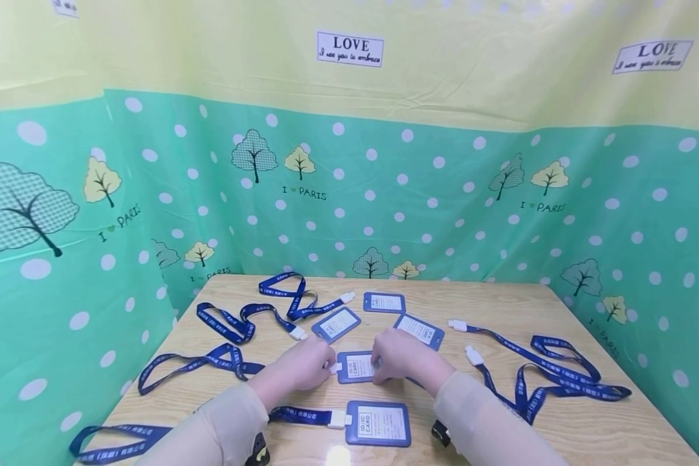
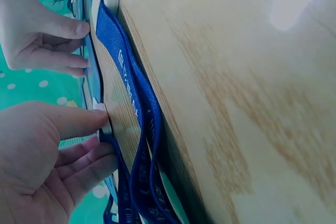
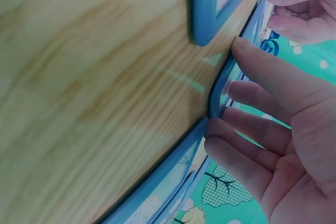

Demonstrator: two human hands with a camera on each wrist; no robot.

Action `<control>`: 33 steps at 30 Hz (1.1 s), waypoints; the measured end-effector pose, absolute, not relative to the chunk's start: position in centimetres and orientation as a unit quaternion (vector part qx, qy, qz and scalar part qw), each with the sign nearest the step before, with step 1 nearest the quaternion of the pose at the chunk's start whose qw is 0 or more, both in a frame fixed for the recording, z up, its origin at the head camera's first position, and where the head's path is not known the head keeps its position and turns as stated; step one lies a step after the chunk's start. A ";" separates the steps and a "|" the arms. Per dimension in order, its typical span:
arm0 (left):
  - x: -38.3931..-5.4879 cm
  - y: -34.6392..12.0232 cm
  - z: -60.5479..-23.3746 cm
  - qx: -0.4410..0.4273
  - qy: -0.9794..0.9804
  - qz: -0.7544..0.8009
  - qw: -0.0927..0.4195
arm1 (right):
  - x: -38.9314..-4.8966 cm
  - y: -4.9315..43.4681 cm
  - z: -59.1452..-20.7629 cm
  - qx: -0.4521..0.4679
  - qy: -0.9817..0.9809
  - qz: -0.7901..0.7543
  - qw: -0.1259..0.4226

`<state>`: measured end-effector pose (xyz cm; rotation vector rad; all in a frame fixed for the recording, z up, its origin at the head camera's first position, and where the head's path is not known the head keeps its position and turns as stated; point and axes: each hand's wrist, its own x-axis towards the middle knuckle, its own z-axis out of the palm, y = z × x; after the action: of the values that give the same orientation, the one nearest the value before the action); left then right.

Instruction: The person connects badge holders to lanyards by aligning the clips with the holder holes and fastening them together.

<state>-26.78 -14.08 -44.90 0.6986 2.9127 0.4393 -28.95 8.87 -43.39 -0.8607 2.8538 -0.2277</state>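
Observation:
In the head view my left hand (image 1: 303,364) pinches the white clip (image 1: 336,368) of a navy lanyard (image 1: 210,362) between thumb and fingers. That clip meets the left end of a blue ID card holder (image 1: 355,367) lying face up; whether it is latched cannot be seen. My right hand (image 1: 406,357) holds the holder's right end, with its thumb on the near edge, as the right wrist view shows. Nearer to me lies another blue card holder (image 1: 378,424), with a lanyard's white clip (image 1: 339,419) at its left end.
Loose card holders lie beyond my hands: one at the back (image 1: 384,302), one at left (image 1: 336,323), one at right (image 1: 422,330). Navy lanyards spread over the left side (image 1: 227,323) and right side (image 1: 559,372) of the wooden table (image 1: 606,427). A green dotted curtain (image 1: 384,213) surrounds it.

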 end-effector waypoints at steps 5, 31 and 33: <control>-26.6 -14.0 -44.8 0.224 0.962 0.146 0.059 | -28.9 9.1 -43.4 -0.282 0.952 -0.084 0.083; -25.9 -14.2 -44.7 0.239 0.962 0.128 0.040 | -27.9 9.3 -43.0 -0.282 0.953 -0.083 0.079; -25.8 -14.2 -44.7 0.240 0.961 0.130 0.042 | -27.9 9.3 -43.0 -0.278 0.953 -0.090 0.084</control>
<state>-25.82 -14.22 -44.68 0.7343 2.9423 0.3970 -27.86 9.32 -43.01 -0.8312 2.8431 -0.2689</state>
